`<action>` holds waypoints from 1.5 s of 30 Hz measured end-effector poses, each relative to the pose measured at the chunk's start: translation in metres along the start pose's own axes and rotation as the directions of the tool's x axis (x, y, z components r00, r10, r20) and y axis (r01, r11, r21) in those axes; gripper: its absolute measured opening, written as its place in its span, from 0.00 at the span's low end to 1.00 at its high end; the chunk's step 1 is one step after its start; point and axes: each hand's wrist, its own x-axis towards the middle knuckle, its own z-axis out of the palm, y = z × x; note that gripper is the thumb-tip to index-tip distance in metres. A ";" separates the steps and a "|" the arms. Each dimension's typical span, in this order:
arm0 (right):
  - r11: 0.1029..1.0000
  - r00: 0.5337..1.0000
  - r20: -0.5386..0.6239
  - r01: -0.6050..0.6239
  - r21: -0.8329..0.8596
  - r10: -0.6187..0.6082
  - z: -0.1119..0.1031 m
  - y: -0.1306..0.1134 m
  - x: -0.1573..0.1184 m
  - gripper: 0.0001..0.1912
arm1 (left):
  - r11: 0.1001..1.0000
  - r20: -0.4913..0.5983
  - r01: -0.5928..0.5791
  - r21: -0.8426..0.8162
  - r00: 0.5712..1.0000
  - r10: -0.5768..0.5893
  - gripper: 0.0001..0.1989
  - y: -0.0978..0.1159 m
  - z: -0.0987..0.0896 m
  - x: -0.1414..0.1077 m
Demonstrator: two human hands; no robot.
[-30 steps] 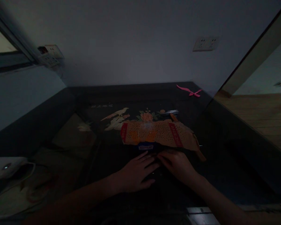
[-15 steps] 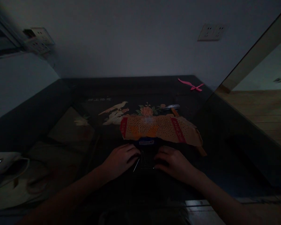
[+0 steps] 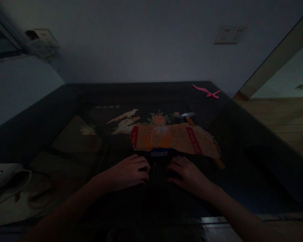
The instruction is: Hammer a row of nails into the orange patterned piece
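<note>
My left hand (image 3: 135, 171) rests on the dark table with curled fingers, left of some thin metal pieces (image 3: 155, 169). My right hand (image 3: 183, 171) lies on the other side of them, its fingers curled too. What either hand holds, if anything, is too dark to make out. Just beyond the hands is a small blue object with a pale label (image 3: 159, 153). It touches the near edge of a flattened brown paper bag (image 3: 171, 137) with red bands and many dark dots.
A hammer (image 3: 189, 119) lies partly under the paper, its handle end showing at the right. Farther back is a pink ribbon (image 3: 210, 94). A white object with a cable (image 3: 5, 174) stands at the left.
My left hand has shifted slightly and its fingers are more curled; the bright thin metal piece beside it no longer shows clearly. My right hand is almost unmoved.
</note>
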 end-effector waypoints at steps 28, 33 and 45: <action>0.999 0.983 -0.182 -0.022 -0.047 0.013 -0.006 0.007 -0.021 0.07 | 0.763 -0.149 0.008 -0.647 0.979 -0.136 0.10 0.004 -0.031 -0.007; 0.939 0.919 -0.291 -0.180 0.294 0.268 -0.017 0.025 -0.053 0.09 | 0.753 -0.348 0.014 -0.658 0.881 -0.321 0.04 0.001 -0.062 -0.002; 0.370 0.722 -0.103 -0.223 0.902 0.685 -0.031 0.029 -0.055 0.25 | 0.673 -0.586 0.018 -0.740 0.475 -0.657 0.06 -0.055 -0.044 0.050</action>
